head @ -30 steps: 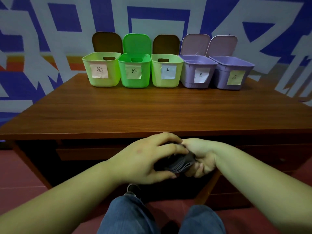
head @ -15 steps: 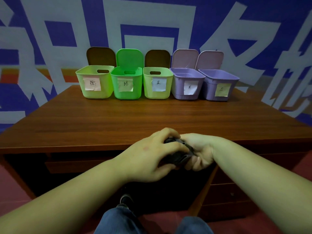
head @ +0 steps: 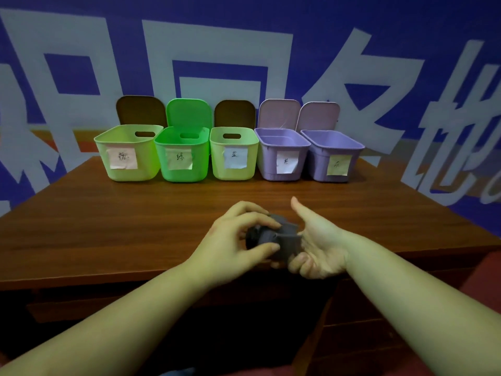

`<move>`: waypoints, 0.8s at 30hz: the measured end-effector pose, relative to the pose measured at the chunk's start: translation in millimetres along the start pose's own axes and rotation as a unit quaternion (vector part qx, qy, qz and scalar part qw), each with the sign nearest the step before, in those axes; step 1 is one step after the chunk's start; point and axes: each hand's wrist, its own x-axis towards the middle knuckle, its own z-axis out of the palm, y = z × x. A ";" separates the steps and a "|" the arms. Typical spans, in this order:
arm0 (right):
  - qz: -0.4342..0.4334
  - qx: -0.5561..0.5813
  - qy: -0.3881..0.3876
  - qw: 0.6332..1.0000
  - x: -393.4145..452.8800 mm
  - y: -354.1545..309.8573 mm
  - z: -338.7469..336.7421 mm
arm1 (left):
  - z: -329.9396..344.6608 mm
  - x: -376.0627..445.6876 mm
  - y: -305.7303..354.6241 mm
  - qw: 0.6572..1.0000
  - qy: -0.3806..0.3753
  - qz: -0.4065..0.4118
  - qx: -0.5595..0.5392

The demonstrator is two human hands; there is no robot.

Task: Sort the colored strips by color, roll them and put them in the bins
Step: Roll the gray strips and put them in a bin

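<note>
A dark grey rolled strip (head: pixel 273 240) sits between both hands above the table's front edge. My left hand (head: pixel 235 245) pinches the roll between thumb and fingertips. My right hand (head: pixel 317 245) cups its loose end, lower fingers curled under it and thumb pointing up. Five open bins with paper labels stand in a row at the back: a pale green bin (head: pixel 127 158), a bright green bin (head: pixel 184 164), another pale green bin (head: pixel 234 142), then two purple bins (head: pixel 282 147) (head: pixel 333 153).
The brown wooden table (head: pixel 135 213) stretches from the bins to my hands. Drawers show under its front edge. A blue and white patterned wall rises behind the bins. Every bin lid stands upright.
Both hands have risen with the dark roll from below the table edge to above the tabletop. My right thumb has lifted off. The view has tilted upward.
</note>
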 end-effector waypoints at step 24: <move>-0.370 -0.299 0.138 0.869 117.7 -194.6 -59.4 | -69.1 212.5 -133.0 0.765 0.095 -0.409 -0.488</move>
